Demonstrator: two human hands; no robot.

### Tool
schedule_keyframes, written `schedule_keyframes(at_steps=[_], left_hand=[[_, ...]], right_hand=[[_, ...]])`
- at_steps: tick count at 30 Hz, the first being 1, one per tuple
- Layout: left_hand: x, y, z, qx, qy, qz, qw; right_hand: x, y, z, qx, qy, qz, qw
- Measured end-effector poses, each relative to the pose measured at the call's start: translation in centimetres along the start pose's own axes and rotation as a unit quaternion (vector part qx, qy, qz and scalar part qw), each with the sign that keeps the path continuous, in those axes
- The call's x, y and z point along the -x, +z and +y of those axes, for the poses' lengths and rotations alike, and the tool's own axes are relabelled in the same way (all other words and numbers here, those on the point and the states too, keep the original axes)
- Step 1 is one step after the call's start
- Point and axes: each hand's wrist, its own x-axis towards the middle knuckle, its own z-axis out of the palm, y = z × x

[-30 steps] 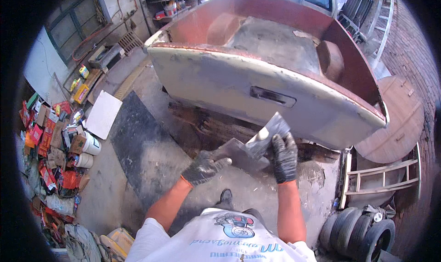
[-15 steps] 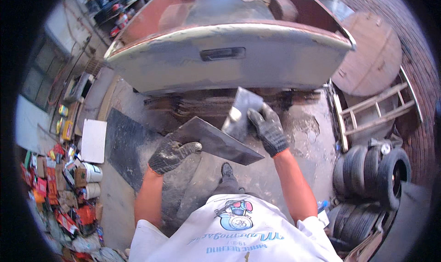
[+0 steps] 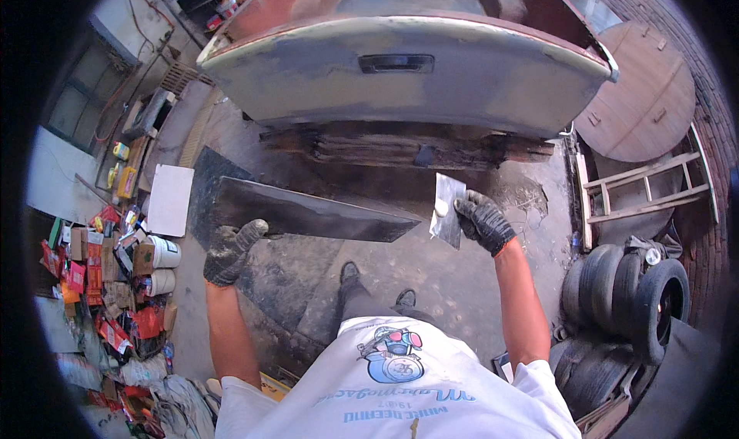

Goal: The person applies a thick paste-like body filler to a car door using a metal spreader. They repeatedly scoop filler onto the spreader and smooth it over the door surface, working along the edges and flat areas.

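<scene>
My left hand [image 3: 229, 256], in a dark knit work glove, grips the near left edge of a long dark flat board [image 3: 315, 213], thumb on top. Its pointed end reaches to the right. My right hand [image 3: 486, 222], also gloved, pinches the right edge of a small, thin grey metal sheet [image 3: 451, 190]. A pale lump of paste [image 3: 441, 209] sticks to the sheet's face. A small gap parts the board from the sheet. Beyond both hands stands a truck tailgate [image 3: 493, 93], coated in patchy pale yellow and grey, with a dark handle recess [image 3: 396, 63].
Stacked tyres [image 3: 660, 300] and a wooden ladder-like frame [image 3: 647, 189] stand at right, below a round wooden board [image 3: 635, 93]. Boxes and white buckets [image 3: 163, 252] crowd the left. A white panel [image 3: 169, 200] lies nearby. Dark planks [image 3: 408, 148] lie under the tailgate.
My hands have moved apart: the left one leftward with the board, the right one rightward with the metal sheet. The sheet no longer overlaps the board. The whole view has shifted slightly.
</scene>
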Motion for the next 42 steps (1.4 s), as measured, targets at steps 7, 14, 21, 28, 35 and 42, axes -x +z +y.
schedule_keyframes(at_steps=[7,14,21,28,35,42], left_hand=[[0.6,-0.5,-2.4,0.016,-0.002,0.032,0.999],[-0.3,-6.3,-5.8,0.0,-0.06,-0.042,0.997],[-2.4,-20.6,-6.6,0.029,-0.036,-0.005,0.999],[-7.0,-25.2,-8.8,0.088,-0.002,0.001,0.996],[-9.5,-24.0,-13.3,0.065,-0.059,0.091,0.992],[-8.9,-24.0,-15.1,0.143,-0.054,0.373,0.915]], right_hand=[[-4.3,10.5,-1.5,0.092,-0.053,-0.013,0.994],[-10.2,22.4,-6.8,0.038,-0.047,-0.224,0.973],[-20.0,22.9,-3.6,0.214,0.118,-0.363,0.899],[-24.5,34.1,-4.3,0.334,0.019,-0.536,0.776],[-23.1,45.3,-16.8,0.205,-0.139,-0.428,0.869],[-29.9,40.5,-12.1,0.309,-0.392,-0.131,0.857]])
